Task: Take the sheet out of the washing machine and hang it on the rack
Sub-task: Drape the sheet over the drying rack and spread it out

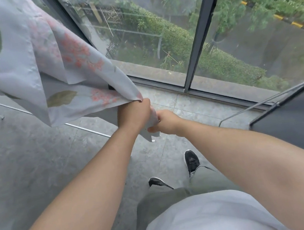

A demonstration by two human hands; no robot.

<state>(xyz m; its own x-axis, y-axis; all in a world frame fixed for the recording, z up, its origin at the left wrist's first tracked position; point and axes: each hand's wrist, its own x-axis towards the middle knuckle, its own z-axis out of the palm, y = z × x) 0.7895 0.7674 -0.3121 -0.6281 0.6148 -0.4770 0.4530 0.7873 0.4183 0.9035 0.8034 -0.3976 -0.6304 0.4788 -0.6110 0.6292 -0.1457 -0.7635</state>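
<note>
Left hand (134, 113) fist-grips bunched corner of sheet (49, 61); right hand (166, 122) pinches corner's tail just below. Sheet hangs from upper left, top cut off, covering middle of thin metal rod (87, 128). Window frame (205, 27) close ahead; dark panel (299, 131) at right; bare floor (25, 164) at left.

The sheet (72, 67) is showing as thin, matt cloth, lightly creased; the rack's bar (87, 129) is gleaming like smooth metal, the floor (35, 163) looking mottled and dull: stone-like tile.
</note>
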